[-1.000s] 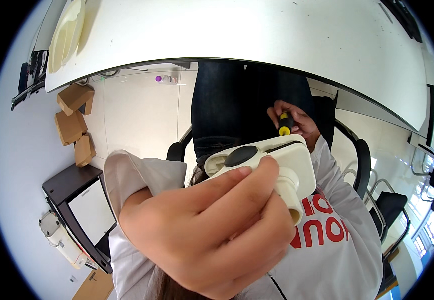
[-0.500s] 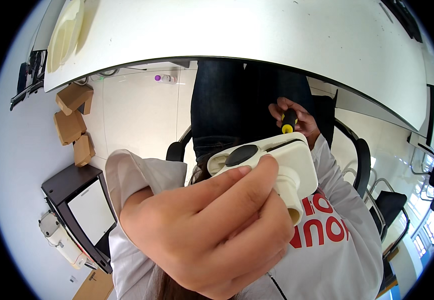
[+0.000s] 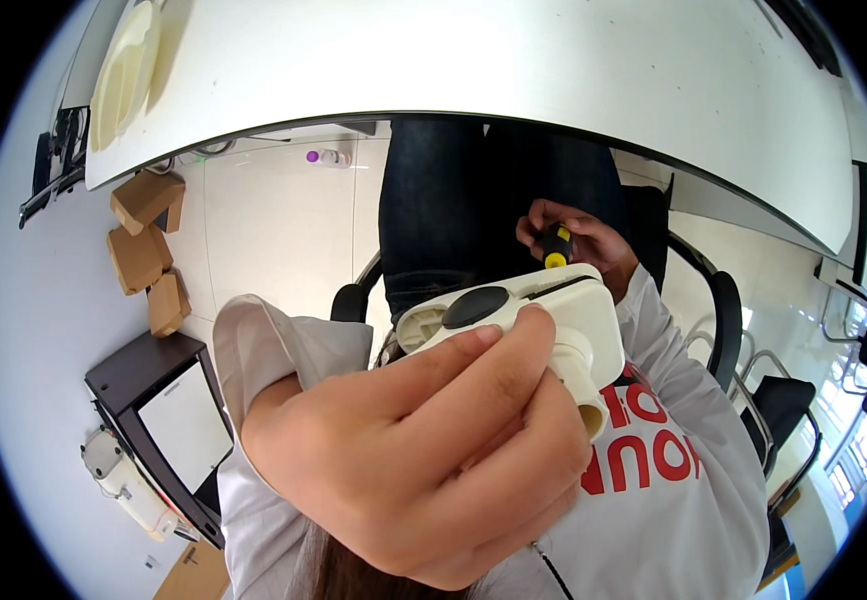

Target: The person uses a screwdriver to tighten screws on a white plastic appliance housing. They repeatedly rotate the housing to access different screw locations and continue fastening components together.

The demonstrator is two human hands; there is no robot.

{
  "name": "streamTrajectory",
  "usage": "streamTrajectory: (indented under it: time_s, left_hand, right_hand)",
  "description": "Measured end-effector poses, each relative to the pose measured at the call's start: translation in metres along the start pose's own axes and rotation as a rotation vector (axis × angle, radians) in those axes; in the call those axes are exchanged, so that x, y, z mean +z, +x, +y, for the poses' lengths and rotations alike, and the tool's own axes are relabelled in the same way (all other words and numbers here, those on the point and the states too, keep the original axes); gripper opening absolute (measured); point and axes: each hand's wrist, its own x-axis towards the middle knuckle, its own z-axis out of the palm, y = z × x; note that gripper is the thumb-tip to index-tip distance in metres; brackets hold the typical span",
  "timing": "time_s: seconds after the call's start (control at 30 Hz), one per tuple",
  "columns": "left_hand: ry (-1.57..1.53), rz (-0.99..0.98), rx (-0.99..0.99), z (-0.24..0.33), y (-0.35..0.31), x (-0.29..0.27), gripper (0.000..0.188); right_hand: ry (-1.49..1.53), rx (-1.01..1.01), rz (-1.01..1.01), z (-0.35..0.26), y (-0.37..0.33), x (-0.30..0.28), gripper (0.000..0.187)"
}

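Note:
My left hand [image 3: 424, 450] is large in the foreground, its fingers closed round a cream plastic housing [image 3: 604, 325]. A dark oval pad and a dark slot show on the housing's top, and a short hollow tube sticks out low on its right. Just beyond the housing, my right hand [image 3: 594, 240] grips a screwdriver [image 3: 558, 246] by its black and yellow handle. The yellow handle end faces the housing, apparently close to its far edge; whether they touch I cannot tell. The screwdriver's shaft is not visible.
A white table [image 3: 434, 60] spans the far side, with a cream tray [image 3: 126, 80] at its left end. Below it are a purple-capped bottle [image 3: 329, 158] and several cardboard boxes [image 3: 140, 258] on the floor. A dark cabinet [image 3: 144, 365] stands left; a chair armrest [image 3: 722, 330] is at right.
The housing has shifted slightly left in the picture. My right hand and the screwdriver have also moved a little left, the handle still in the fingers.

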Motion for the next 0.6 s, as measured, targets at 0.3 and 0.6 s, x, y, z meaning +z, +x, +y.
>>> streamTrajectory:
  time_s: [0.3,0.6]
  left_hand:
    - [0.02,-0.162,-0.108,0.009,0.01,-0.013,0.024]
    - [0.02,-0.179,-0.123,0.01,0.008,-0.013,0.025]
  right_hand:
    - [0.034,-0.051,-0.046,0.001,-0.002,-0.004,0.038]
    - [0.025,0.006,-0.041,-0.005,-0.004,-0.006,0.042]
